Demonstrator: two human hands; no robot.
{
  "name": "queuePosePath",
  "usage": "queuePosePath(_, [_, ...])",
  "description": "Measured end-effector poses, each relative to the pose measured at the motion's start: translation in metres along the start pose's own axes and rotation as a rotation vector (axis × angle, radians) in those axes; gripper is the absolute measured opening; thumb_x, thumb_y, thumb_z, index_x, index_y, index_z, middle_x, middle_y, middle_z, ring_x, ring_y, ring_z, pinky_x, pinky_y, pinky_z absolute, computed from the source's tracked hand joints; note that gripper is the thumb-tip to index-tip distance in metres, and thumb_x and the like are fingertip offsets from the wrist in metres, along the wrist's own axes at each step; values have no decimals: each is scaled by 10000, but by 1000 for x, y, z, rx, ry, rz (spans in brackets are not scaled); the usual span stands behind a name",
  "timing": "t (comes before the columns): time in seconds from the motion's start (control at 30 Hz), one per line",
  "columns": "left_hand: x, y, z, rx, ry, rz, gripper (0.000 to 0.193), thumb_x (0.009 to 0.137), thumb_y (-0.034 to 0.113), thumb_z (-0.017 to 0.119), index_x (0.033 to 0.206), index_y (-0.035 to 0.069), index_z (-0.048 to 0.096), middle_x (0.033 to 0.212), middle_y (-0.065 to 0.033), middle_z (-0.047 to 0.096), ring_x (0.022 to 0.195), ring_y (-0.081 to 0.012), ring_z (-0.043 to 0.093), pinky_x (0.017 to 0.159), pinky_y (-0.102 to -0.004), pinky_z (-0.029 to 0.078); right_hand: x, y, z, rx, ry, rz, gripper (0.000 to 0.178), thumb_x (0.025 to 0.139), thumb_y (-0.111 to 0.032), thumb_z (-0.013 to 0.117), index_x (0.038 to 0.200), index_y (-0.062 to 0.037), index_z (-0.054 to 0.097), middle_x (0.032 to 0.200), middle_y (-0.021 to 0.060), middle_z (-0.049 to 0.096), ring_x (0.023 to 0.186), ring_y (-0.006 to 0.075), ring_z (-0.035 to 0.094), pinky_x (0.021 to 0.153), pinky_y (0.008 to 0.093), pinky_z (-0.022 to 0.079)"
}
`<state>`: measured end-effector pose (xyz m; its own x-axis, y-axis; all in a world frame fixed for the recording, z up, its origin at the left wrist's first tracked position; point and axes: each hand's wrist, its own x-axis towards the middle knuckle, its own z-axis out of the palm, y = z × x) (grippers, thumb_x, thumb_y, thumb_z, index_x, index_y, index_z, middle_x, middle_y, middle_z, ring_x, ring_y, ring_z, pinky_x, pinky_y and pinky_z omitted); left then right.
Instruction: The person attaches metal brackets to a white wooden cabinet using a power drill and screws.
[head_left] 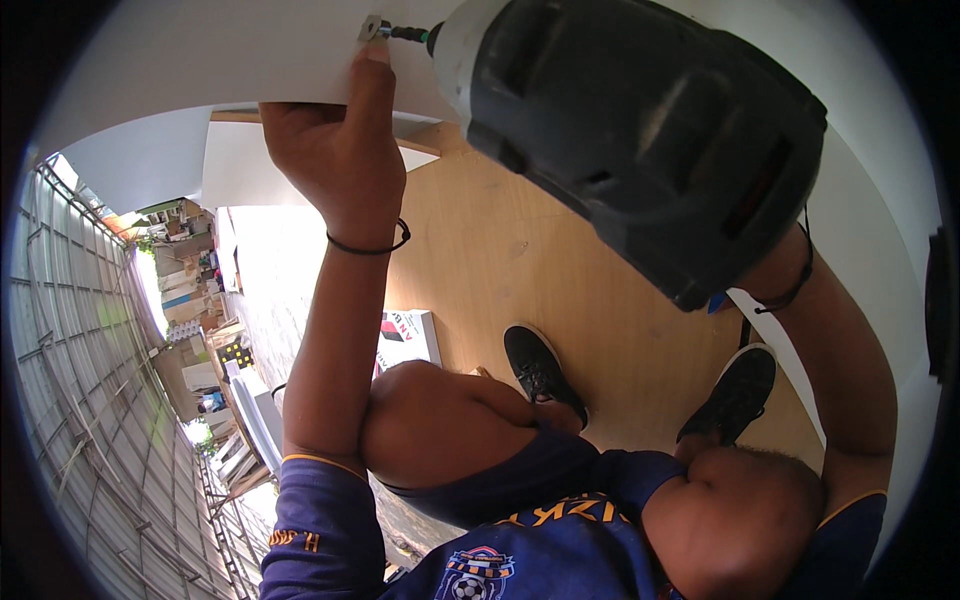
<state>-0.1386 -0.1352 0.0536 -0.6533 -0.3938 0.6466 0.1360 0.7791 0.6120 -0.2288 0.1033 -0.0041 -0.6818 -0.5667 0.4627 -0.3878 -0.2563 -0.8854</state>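
Metal bracket (370,27) sits near the top edge of my remote view, on a white panel (200,60). I see the left hand (345,165) gripping the panel's edge: its thumb stretches straight up the face, tip at the bracket, while the other fingers bend behind, their spread hidden. From the right, a bulky dark power driver (640,130) points its bit (405,34) at the bracket. My right hand (777,270) is closed on the driver, whose body hides the fingers. Below, dark shoes (540,365) rest on a wood-toned board (500,230).
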Motion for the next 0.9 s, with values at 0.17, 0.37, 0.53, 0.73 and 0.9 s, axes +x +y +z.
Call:
queuePosePath(0.17, [-2, 0, 0, -36, 20, -4, 282, 806, 4, 706, 1036, -22, 543, 966, -86, 670, 881, -167, 649, 820, -272, 496, 1, 4, 4, 9, 4, -4, 215, 753, -143, 728, 906, -44, 615, 800, 82, 639, 743, 206, 627, 665, 342, 512])
queuePosePath(0.37, [1, 25, 29, -131, 17, -17, 296, 791, 30, 710, 1016, -28, 526, 931, -92, 646, 843, -141, 637, 773, -263, 507, 3, -6, -4, -47, 30, 15, 207, 751, -142, 729, 887, -36, 613, 771, 81, 640, 717, 196, 629, 647, 335, 514])
queuePosePath(0.53, [-5, 24, 12, -48, 45, -17, 302, 786, 25, 702, 1015, -33, 515, 923, -92, 630, 829, -127, 628, 751, -257, 514, 8, 4, 12, 41, 2, 14, 202, 750, -140, 730, 871, -30, 611, 747, 80, 641, 695, 188, 631, 631, 329, 516])
queuePosePath(0.73, [-2, 24, 18, -54, 40, -37, 296, 782, 13, 697, 1011, -29, 513, 928, -83, 625, 827, -123, 619, 757, -255, 508, 11, -10, 10, 5, 47, 102, 197, 749, -139, 731, 852, -23, 610, 717, 80, 643, 669, 178, 634, 613, 323, 518])
queuePosePath(0.9, [-2, 25, 17, -79, 42, -44, 290, 775, 8, 697, 996, -24, 511, 928, -78, 617, 825, -114, 606, 754, -247, 498, 22, -39, 17, -32, 114, 328, 194, 747, -137, 731, 836, -17, 608, 693, 79, 644, 648, 170, 636, 597, 317, 520])
